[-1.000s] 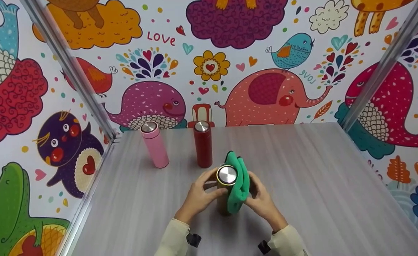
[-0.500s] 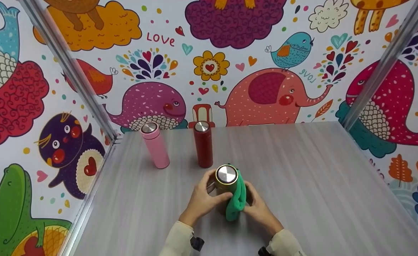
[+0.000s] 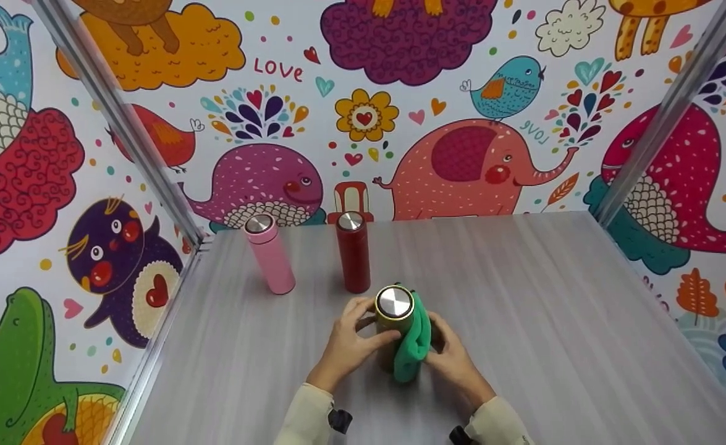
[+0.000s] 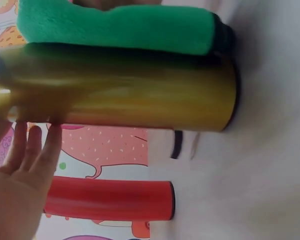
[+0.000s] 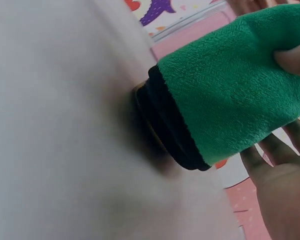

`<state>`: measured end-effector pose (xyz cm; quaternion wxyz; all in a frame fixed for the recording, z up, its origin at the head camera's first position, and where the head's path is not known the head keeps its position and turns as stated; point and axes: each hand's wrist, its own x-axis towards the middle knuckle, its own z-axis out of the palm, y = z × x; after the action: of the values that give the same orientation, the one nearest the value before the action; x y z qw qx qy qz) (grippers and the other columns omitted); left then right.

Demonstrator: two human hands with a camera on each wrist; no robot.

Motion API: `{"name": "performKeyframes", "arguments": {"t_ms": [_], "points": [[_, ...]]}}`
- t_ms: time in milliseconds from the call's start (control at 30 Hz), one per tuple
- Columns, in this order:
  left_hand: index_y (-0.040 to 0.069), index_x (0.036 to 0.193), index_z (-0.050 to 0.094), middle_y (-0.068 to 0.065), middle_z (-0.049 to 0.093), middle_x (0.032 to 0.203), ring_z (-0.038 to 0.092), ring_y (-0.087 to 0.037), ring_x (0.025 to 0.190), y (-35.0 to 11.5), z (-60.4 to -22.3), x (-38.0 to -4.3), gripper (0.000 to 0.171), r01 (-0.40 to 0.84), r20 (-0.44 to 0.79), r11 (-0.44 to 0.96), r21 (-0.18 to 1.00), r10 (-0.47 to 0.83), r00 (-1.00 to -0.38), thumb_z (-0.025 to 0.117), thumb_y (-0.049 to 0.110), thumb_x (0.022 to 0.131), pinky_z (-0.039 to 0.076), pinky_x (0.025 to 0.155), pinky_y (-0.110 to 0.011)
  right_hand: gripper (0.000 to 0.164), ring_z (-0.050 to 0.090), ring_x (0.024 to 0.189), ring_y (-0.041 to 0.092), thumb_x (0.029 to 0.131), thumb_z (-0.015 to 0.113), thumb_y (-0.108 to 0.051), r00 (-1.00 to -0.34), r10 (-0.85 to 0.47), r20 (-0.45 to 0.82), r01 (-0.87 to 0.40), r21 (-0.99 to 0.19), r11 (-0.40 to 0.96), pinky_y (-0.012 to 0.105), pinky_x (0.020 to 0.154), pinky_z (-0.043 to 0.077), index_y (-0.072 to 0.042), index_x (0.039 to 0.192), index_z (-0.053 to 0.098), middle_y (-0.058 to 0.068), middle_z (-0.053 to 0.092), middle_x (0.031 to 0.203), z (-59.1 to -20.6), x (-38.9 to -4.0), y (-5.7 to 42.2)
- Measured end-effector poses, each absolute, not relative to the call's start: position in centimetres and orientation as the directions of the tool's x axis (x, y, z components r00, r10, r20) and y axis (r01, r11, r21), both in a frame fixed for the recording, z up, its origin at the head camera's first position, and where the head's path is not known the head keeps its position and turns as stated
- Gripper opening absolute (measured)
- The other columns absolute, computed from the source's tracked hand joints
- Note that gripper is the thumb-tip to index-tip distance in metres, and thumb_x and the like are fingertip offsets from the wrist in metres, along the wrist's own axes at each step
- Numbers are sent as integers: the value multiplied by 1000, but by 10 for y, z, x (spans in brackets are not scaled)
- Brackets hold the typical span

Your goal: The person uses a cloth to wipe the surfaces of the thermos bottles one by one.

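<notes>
A gold thermos bottle point(image 3: 392, 324) with a silver lid stands upright at the front middle of the table. My left hand point(image 3: 343, 347) grips its left side near the top, thumb in front; in the left wrist view the fingertips touch the gold wall. A folded green cloth point(image 3: 413, 352) with dark edging lies along the bottle's right side. My right hand point(image 3: 456, 361) holds this cloth against the bottle. In the right wrist view, the thumb lies on the cloth point(image 5: 225, 95) and it covers most of the bottle, leaving part of the base visible.
Behind the hands, a dark red thermos bottle point(image 3: 354, 259) and a pink thermos bottle point(image 3: 273, 262) stand upright. The grey table point(image 3: 548, 309) extends to both sides. Printed walls point(image 3: 363, 55) with metal corner posts point(image 3: 122, 117) enclose its back and sides.
My right hand has brought the cloth lower along the bottle and slightly toward me. My left hand stays at the bottle, which has barely shifted.
</notes>
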<state>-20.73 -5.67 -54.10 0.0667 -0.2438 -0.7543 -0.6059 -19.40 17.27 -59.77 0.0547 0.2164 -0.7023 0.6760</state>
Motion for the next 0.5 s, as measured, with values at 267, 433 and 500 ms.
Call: {"name": "performKeyframes", "arguments": {"t_ms": [267,433,500], "points": [[9,145,49,-4,57,140,57,-19,125,-59,-540,-206,64,433,376,117,894,331,-866,78,23,90,47,102,-33,68,55,122,20,81,70,19,-864,-180,470,-471,-881,-40,27,101,46,6,142,44,16,57,133,-557,-196,172],[4,148,44,-8,52,145,52,-21,130,-55,-538,-204,66,419,342,151,895,370,-864,74,27,93,43,106,-33,70,55,124,22,81,68,21,-800,-203,565,-561,-824,-83,30,102,47,8,143,42,18,55,134,-545,-200,173],[5,148,44,-7,51,144,51,-22,132,-54,-538,-204,68,422,344,151,894,373,-862,75,29,92,43,106,-33,69,54,125,24,82,67,21,-785,-208,583,-575,-812,-105,31,102,47,8,144,41,21,54,135,-538,-199,173]]}}
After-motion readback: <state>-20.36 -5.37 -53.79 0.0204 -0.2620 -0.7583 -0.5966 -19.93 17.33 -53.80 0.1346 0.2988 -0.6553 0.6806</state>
